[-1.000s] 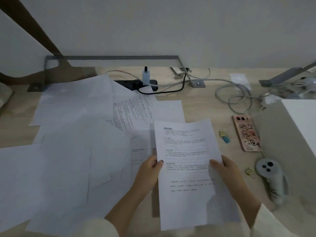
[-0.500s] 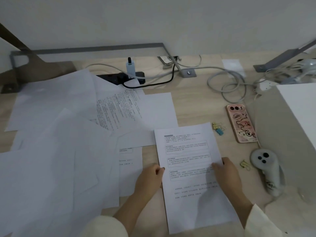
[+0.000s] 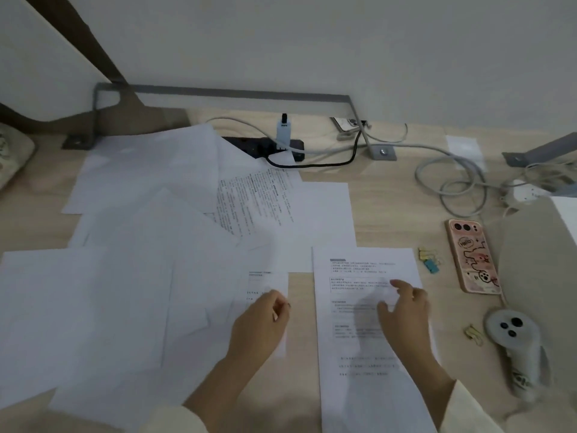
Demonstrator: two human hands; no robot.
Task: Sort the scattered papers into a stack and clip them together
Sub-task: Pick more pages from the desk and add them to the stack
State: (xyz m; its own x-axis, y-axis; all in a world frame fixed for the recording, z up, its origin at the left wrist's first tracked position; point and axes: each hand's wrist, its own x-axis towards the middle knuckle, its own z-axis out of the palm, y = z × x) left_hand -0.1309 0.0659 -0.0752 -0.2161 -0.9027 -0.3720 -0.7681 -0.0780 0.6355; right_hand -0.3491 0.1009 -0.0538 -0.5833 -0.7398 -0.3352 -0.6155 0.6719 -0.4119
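A printed sheet (image 3: 362,264) lies flat on the wooden desk, in front of me to the right. My right hand (image 3: 402,310) rests on it with the fingers spread. My left hand (image 3: 262,323) is over the right edge of a partly covered printed sheet (image 3: 265,281) and its fingers curl at that edge. Many white papers (image 3: 131,276) lie scattered and overlapping across the left half of the desk. Small yellow and blue binder clips (image 3: 429,262) sit beside the flat sheet, and a gold clip (image 3: 474,334) lies nearer me.
A pink phone (image 3: 473,257) and a white controller (image 3: 512,342) lie at the right beside a beige box (image 3: 537,276). Behind the papers are a black power strip (image 3: 265,146), coiled cables (image 3: 452,182) and a grey metal frame (image 3: 237,96).
The printed sheet I held up in both hands now lies flat on the desk. My left hand has let go of it and moved left to another sheet.
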